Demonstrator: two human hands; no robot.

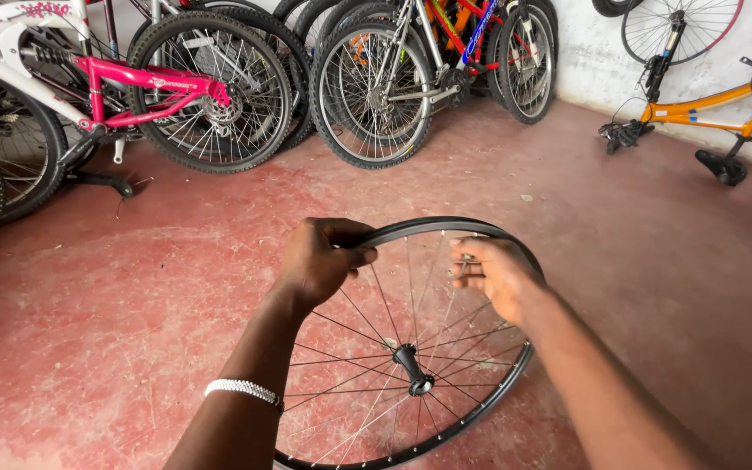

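**A:** What sits at the center of the view?

**B:** A bare bicycle wheel (411,348), with a black rim, thin silver spokes and a black hub (412,367). It stands tilted on a red concrete floor (115,296), its top edge leaning toward the viewer's hands.

**A:** How do the hands meet the wheel?

**B:** The left hand (319,259) grips the upper left of the rim, fingers curled over it and thumb pressed against the rim's outer side. The right hand (493,274) is at the upper right of the rim, just inside it, with its fingers pressed together around the spokes near the rim; whether it pinches one spoke or a small tool I cannot tell. The hub lies below and between both hands, well apart from them.

**A:** Anything on the arms?

**B:** A white beaded bracelet (244,390) circles the left wrist, to the left of the wheel.

**A:** And farther out from the wheel?

**B:** Beyond the wheel's top edge, a row of parked bicycles lines the back. Up and to the left stands a pink and white bicycle (132,83); straight above the wheel is a silver-framed bicycle (411,70) with a knobby tyre. Up and to the right, an orange bicycle frame (715,109) rests upside down against a pale wall (585,61).
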